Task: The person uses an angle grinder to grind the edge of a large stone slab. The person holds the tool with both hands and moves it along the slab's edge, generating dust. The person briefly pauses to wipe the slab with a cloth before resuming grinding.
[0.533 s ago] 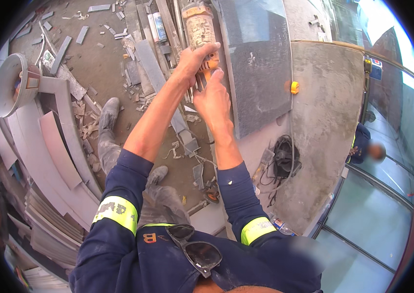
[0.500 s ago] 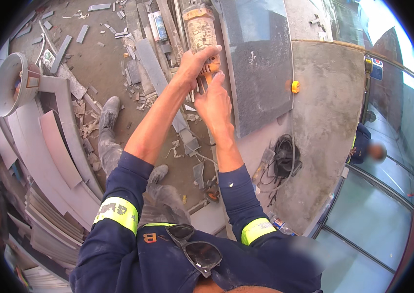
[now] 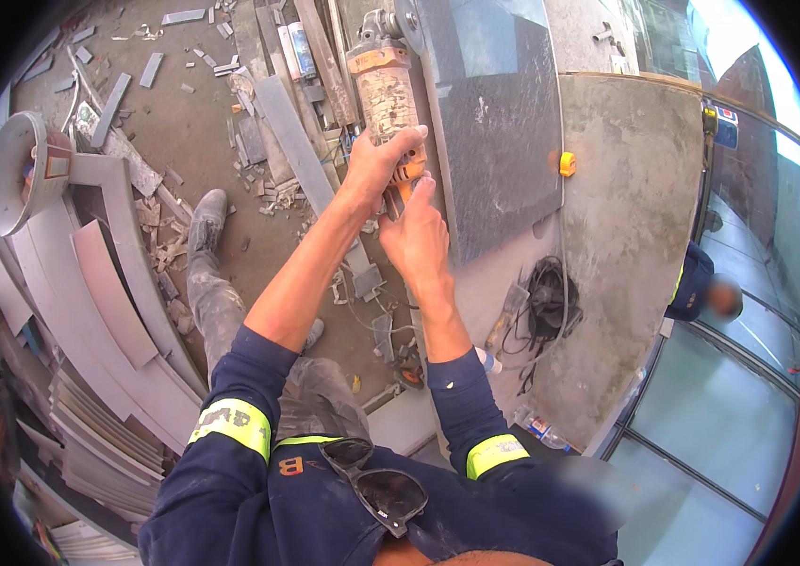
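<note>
A dusty orange angle grinder [image 3: 388, 92] is held in front of me, its head and disc pointing away at the top of the view. My left hand [image 3: 377, 170] wraps round the lower part of its body. My right hand [image 3: 417, 231] closes on the handle end just below, partly hidden by the fingers. The round disc [image 3: 409, 23] stands on edge close to the left side of a dark grey stone slab [image 3: 503, 141]; whether it touches the slab I cannot tell.
A yellow tape measure [image 3: 568, 164] lies at the slab's right edge. Nearer are a black bag [image 3: 551, 300] with cords and a plastic bottle [image 3: 543, 429]. Offcuts litter the floor left of me, beside a white bucket [image 3: 13, 179] and stacked panels [image 3: 79, 274]. Another person [image 3: 695, 283] is at right.
Both hands and the grinder have come slightly nearer to me, so the grinder's head and disc now show at the top.
</note>
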A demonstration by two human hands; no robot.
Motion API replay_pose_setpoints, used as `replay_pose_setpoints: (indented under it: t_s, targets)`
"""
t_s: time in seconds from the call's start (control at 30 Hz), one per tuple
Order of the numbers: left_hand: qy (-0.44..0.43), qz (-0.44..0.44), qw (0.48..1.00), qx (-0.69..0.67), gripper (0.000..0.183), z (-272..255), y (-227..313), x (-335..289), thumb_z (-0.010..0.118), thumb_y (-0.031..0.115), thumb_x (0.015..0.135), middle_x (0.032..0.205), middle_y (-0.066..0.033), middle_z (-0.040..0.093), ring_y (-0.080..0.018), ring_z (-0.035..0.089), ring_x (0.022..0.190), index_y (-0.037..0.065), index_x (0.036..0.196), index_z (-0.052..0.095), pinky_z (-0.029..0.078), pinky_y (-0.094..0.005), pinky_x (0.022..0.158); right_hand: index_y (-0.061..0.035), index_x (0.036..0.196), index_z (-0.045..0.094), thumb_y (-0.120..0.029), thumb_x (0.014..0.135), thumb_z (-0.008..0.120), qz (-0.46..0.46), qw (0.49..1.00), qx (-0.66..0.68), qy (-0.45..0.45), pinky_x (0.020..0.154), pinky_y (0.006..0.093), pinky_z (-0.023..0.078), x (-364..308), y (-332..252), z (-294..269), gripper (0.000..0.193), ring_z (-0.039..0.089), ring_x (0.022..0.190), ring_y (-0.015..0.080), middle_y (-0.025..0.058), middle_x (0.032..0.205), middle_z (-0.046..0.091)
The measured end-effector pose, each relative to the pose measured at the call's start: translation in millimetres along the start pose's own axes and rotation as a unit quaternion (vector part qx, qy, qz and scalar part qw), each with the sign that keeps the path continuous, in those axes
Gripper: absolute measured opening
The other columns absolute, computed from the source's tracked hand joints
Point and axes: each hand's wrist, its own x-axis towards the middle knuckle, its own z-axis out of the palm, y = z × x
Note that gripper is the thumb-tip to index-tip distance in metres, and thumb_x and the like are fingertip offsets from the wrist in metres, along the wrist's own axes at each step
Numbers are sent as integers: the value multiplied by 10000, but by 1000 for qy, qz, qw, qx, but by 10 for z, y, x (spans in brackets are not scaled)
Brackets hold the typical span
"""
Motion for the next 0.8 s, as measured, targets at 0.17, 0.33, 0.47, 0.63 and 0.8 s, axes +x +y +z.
replay_pose_setpoints:
  t_s: [0.17, 0.33, 0.47, 0.63, 0.8]
  targets:
    - [-1, -4, 1000, 2, 385, -3, 131, 217, 845, 314, 941, 890, -104, 721, -206, 739, 738, 15, 1105, 667, 642, -371, 686, 84, 1497, 359, -140, 921, 740, -5, 1000, 4, -5, 855, 633, 570, 253, -73, -14, 725, 734, 985, 560, 356, 1026, 757]
    - [-15, -10, 1000, 11, 397, -51, 413, 580, 854, 333, 935, 920, -93, 738, -202, 748, 766, 26, 1115, 678, 646, -370, 706, 98, 1466, 384, -146, 934, 708, -11, 999, 28, -10, 909, 621, 565, 600, -289, -38, 669, 715, 1056, 576, 386, 1092, 744]
    - [-8, -18, 1000, 5, 427, -50, 583, 782, 881, 333, 882, 919, -90, 730, -210, 742, 747, 12, 1098, 699, 634, -381, 697, 112, 1455, 376, -149, 926, 718, -10, 1000, 26, -14, 927, 627, 558, 794, -446, -79, 682, 710, 1068, 586, 406, 1083, 736]
    - [-22, -24, 999, 13, 450, -106, 485, 564, 883, 334, 881, 936, -87, 729, -204, 738, 772, 8, 1128, 696, 631, -378, 719, 99, 1495, 339, -147, 917, 723, -11, 1000, 24, -2, 924, 633, 556, 527, -407, -48, 736, 712, 1061, 582, 395, 1097, 739]
    - [-14, -36, 999, 11, 496, -93, 115, 118, 888, 320, 880, 1006, -83, 725, -195, 736, 821, 15, 1205, 671, 633, -374, 761, 76, 1514, 343, -146, 917, 721, 17, 1000, 19, -17, 906, 643, 549, 92, -170, -27, 741, 707, 1049, 586, 390, 1096, 741]
